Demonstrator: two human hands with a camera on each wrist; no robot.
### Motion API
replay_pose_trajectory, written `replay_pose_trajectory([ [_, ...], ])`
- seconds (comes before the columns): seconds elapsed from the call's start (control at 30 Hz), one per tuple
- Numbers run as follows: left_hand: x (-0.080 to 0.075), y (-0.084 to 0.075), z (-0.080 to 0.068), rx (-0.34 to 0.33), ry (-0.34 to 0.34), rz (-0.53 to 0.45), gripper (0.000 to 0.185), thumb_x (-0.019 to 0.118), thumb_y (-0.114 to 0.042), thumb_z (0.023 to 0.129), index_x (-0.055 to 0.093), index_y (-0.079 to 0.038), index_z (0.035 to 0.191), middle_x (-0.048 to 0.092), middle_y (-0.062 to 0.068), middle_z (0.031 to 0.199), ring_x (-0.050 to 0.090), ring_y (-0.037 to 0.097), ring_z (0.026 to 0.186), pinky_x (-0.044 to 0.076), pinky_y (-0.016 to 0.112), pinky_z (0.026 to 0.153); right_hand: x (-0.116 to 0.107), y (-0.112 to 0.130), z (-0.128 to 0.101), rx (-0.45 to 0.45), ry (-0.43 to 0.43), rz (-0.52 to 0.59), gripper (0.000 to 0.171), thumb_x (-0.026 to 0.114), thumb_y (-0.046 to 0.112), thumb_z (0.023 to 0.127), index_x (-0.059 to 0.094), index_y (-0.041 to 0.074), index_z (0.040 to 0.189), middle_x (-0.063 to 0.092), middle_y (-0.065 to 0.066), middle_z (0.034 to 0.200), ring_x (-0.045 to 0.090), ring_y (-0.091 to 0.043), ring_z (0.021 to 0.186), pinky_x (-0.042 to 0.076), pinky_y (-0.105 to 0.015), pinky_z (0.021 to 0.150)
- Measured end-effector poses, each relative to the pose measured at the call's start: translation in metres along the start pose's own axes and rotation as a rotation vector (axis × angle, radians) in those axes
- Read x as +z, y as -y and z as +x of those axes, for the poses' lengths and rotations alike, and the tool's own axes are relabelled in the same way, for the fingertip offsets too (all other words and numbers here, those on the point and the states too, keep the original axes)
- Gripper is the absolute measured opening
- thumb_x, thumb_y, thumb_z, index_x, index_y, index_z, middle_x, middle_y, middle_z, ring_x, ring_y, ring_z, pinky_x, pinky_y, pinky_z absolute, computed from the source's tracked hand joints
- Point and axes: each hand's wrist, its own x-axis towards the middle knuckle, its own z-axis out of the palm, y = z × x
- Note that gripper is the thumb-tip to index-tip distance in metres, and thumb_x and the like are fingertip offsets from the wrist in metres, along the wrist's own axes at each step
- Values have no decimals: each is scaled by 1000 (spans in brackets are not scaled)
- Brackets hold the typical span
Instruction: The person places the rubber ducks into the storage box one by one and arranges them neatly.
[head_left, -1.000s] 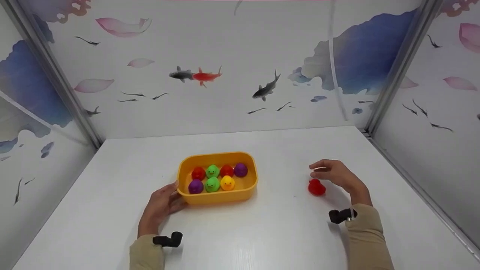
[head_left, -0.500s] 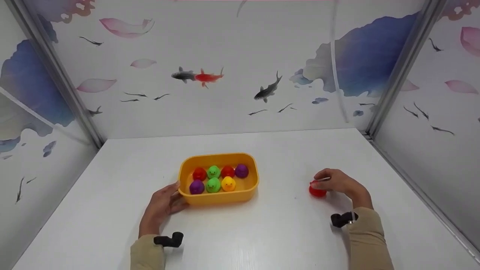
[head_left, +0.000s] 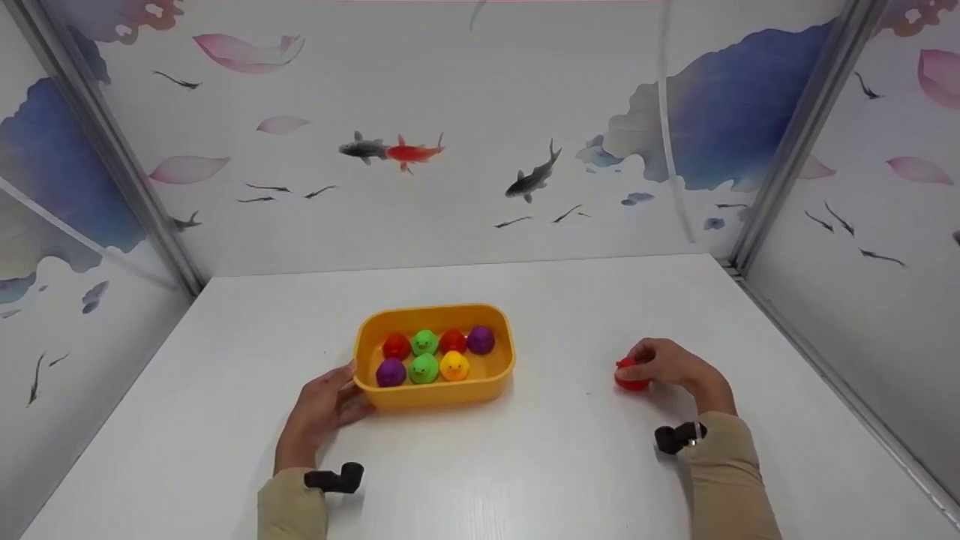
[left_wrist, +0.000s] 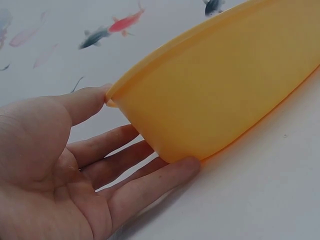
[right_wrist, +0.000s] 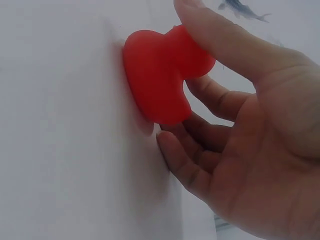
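Note:
In the head view, a yellow plastic box (head_left: 435, 394) stands on the white table, holding several small toy ducks in red, green, purple and yellow. At its left end my left hand (head_left: 319, 405) holds the corner. The left wrist view shows the thumb at the box's rim (left_wrist: 165, 47) and the other fingers against its side and bottom edge. To the right of the box, a red toy duck (head_left: 628, 380) touches the tabletop. My right hand (head_left: 671, 367) pinches it by the head; in the right wrist view the thumb lies over the red duck (right_wrist: 155, 75), with fingers behind it.
The white tabletop (head_left: 555, 465) is enclosed by white panels (head_left: 465, 232) printed with fish and petals. Metal posts (head_left: 799, 142) stand at the corners. A black wrist camera (head_left: 335, 478) sticks out from the left sleeve, another camera (head_left: 679, 437) from the right.
My right hand has come down from above the red toy duck and now pinches it. My left hand stays at the box, which has not moved on the table.

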Motion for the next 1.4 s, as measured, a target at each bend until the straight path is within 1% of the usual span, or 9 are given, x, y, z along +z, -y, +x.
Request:
replay_pose_trajectory([
  [0.13,-2,0,-1,10,10,3,65,55,-49,100,41,-12,152,48,17,153,68,24,119,58,35,97,0,8,0,-10,-28,28,44,78,37,86,60,8,114,59,-14,121,53,-26,108,49,-30,83],
  [0.27,-3,0,-1,9,9,5,64,54,-48,101,40,-13,153,48,17,153,68,23,117,57,35,97,1,22,0,-35,-58,93,39,76,30,89,61,9,117,56,-18,131,56,-29,111,58,-32,88],
  [0.37,-2,0,0,-1,10,6,65,54,-48,101,40,-13,153,48,17,153,68,24,119,57,36,98,4,33,0,-53,-64,135,39,76,27,90,61,8,121,56,-20,134,59,-30,112,61,-34,90],
  [0.57,-3,-1,1,1,9,9,65,53,-48,101,38,-12,154,47,17,153,67,25,121,57,36,98,13,49,4,-85,-82,127,44,75,29,91,59,7,125,59,-17,131,60,-29,111,57,-39,96],
  [0.77,-4,0,2,6,13,-14,66,56,-46,101,39,-9,153,47,18,153,69,22,117,58,35,97,24,62,10,-104,-75,148,49,77,33,89,57,6,124,61,-16,128,60,-29,115,54,-44,98],
  [0.93,-3,2,4,3,8,-16,70,59,-50,98,40,-10,152,49,19,152,70,21,115,58,35,96,28,76,8,-136,-86,131,43,77,30,89,59,8,121,60,-15,129,60,-30,116,55,-45,99],
  [1.1,-3,2,5,1,7,-19,72,60,-51,97,41,-10,152,51,20,150,71,21,112,58,35,96,31,93,2,-169,-104,121,42,76,31,90,61,11,123,59,-15,131,61,-31,118,57,-44,100],
  [1.27,-2,1,3,6,11,-14,69,58,-49,99,40,-10,153,50,18,151,70,22,116,58,35,97,41,111,-2,-188,-127,129,44,75,31,90,59,9,125,61,-15,129,60,-30,117,57,-42,101],
  [1.4,-3,1,2,12,16,-23,66,56,-47,100,40,-10,153,49,17,153,67,24,120,57,35,98,53,122,-1,-214,-116,139,44,76,32,89,59,8,123,62,-14,130,60,-30,116,57,-41,101],
])
